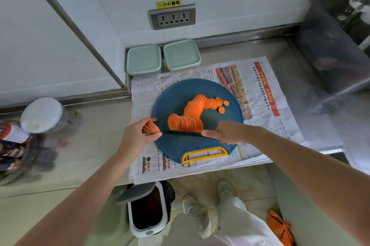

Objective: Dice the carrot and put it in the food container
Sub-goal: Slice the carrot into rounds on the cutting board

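While the left hand (138,137) curls round a stack of carrot slices (150,127) at the left edge of the cutting board (174,93), the right hand (224,132) grips the knife (181,133), blade pointing left. Beyond, a fanned row of slices (192,113) crosses mid-board; two lidded food containers (144,60) stand by the wall.

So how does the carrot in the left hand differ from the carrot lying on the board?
The stack in the left hand is short and pinched tight; the row on the board is long, curved and fanned loose. Both are thin orange rounds, not yet diced.
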`<state>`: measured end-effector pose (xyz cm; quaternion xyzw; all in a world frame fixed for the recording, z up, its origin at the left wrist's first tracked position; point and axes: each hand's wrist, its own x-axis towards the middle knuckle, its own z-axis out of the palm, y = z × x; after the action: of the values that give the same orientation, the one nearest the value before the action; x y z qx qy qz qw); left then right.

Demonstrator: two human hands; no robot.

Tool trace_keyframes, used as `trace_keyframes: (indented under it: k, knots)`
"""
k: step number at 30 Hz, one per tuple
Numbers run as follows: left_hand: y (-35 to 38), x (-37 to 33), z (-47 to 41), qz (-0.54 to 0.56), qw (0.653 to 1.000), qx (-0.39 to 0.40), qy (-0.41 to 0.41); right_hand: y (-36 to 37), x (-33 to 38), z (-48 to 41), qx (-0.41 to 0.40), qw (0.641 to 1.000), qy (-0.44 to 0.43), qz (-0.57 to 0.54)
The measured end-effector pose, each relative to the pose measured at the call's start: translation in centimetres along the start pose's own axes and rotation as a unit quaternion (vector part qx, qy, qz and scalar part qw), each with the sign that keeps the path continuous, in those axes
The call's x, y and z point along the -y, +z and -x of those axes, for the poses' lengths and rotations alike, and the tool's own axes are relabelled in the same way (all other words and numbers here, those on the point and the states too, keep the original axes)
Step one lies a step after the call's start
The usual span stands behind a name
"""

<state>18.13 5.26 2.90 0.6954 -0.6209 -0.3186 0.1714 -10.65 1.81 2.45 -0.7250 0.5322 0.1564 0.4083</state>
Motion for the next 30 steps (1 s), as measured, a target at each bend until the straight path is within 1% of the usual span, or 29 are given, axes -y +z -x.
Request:
trace_keyframes:
  k: [3, 7, 13, 18, 22, 25, 30]
  knots:
    - [0.6, -0.1, 0.4, -0.014, 0.999, 0.021, -0.024, -0.2, -0.3, -1.2, 0.012, 0.998, -0.035, 0.055]
    - [1.4, -0.4, 0.9, -0.024, 0.997, 0.015, -0.07, -0.3, -0.3, -2.1, 0.013, 0.997, -0.053, 0.056]
    - [2.2, -1.3, 1.6, -0.035, 0.995, -0.001, -0.098, 0.1, -0.4, -3.0, 0.04, 0.998, -0.029, 0.024]
    - [2.6, -2.4, 1.9, -0.055, 0.991, 0.003, -0.122, -0.4, -0.2, -3.2, 0.029, 0.999, -0.023, 0.023]
    - [3.0, -2.7, 1.9, -0.072, 0.988, 0.024, -0.134, -1.5, 0.1, -3.4, 0.046, 0.999, -0.012, 0.007]
    - [3.2, -3.1, 1.6, -0.096, 0.986, 0.042, -0.127, -2.0, 0.3, -4.0, 0.071, 0.997, 0.015, -0.021]
    - [3.6, -3.9, 0.6, -0.163, 0.974, 0.101, -0.124, -2.3, 0.9, -4.7, 0.109, 0.989, 0.061, -0.083]
